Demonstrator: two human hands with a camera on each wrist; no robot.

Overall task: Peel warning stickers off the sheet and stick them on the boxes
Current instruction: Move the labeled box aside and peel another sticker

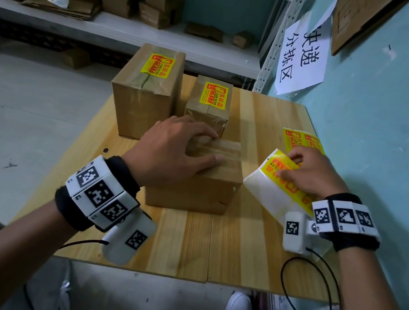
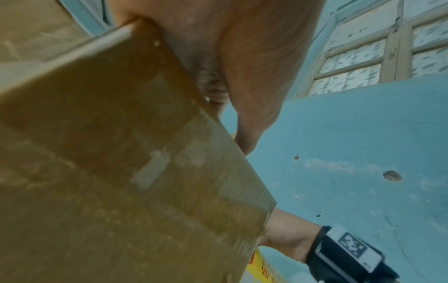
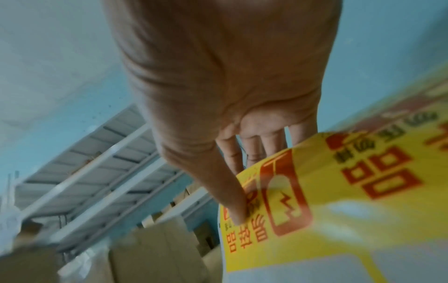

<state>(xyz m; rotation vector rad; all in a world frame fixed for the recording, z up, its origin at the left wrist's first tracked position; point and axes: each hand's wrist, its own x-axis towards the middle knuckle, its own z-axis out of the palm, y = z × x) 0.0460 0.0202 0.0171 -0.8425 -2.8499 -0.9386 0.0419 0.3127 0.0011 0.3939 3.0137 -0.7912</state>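
Three cardboard boxes stand on the wooden tabletop (image 1: 245,244), all taped shut so nothing inside shows. The tall box (image 1: 143,94) at the far left and the small box (image 1: 208,103) just beside it each carry a yellow warning sticker on top; the near box (image 1: 200,189), in front of them, has a bare taped top. The left hand (image 1: 171,149) lies flat on that top with fingers spread and straight, pressing down, the fingertips reaching the tape strip. The right hand (image 1: 309,173) pinches the sticker sheet (image 1: 271,188) between thumb and fingers, lifted and curled just right of the near box, its white backing showing at the lower end. A second sheet of stickers (image 1: 301,139) lies flat near the tabletop's right edge, partly behind the right hand, close to the blue wall (image 1: 393,133). Bare wood runs between the near box and the front edge; the tabletop's left side drops to a grey floor (image 1: 15,107). A shelf (image 1: 111,26) of loose cartons stands beyond. The left wrist view shows only the near box's side and edge under the palm, with the right wrist beyond its corner. The right wrist view shows what the head view hides: the thumb (image 3: 232,201) pressed on the printed yellow face of the sheet, fingers behind it.
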